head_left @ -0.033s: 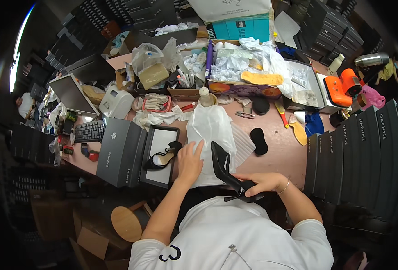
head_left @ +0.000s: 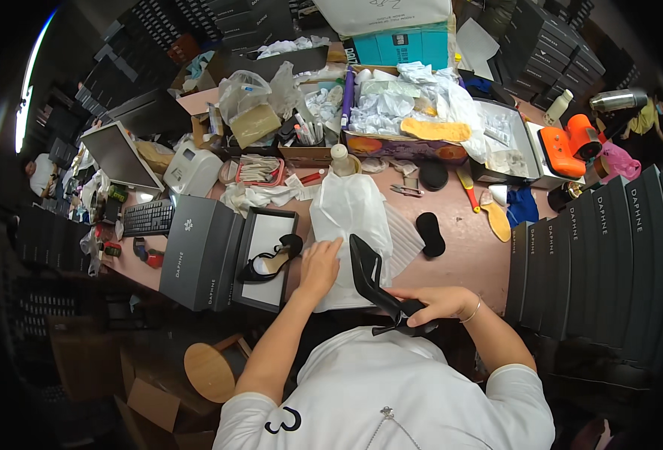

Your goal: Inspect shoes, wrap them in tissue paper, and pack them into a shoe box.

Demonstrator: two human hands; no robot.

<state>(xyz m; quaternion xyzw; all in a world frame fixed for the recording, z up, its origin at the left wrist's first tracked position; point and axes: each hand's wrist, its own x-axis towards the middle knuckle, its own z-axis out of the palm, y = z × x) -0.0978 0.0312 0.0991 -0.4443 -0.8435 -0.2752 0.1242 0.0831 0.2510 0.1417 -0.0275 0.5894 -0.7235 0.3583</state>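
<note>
My right hand (head_left: 440,306) is closed round the heel end of a black high-heeled shoe (head_left: 366,271), held near my body with its pointed toe tilted up and away. My left hand (head_left: 321,268) lies palm down with fingers stretched out, on the left edge of a thin white sheet (head_left: 348,206), paper or plastic. To its left, a second black shoe (head_left: 271,260) with a strap and white stuffing lies in an open grey shoebox (head_left: 265,302). The strap of the held shoe is partly hidden by my right hand.
A closed grey shoebox (head_left: 200,255) stands left of the open one. Stacked shoeboxes (head_left: 609,247) line the right. At the back are a box of crumpled paper (head_left: 414,150), a white bottle (head_left: 340,159) and brushes (head_left: 469,190). A black pad (head_left: 431,234) lies right of the sheet.
My left hand has shifted slightly down, its fingers now flatter on the white sheet. The sheet's edge has moved a little. My right hand and the held shoe stay nearly in place.
</note>
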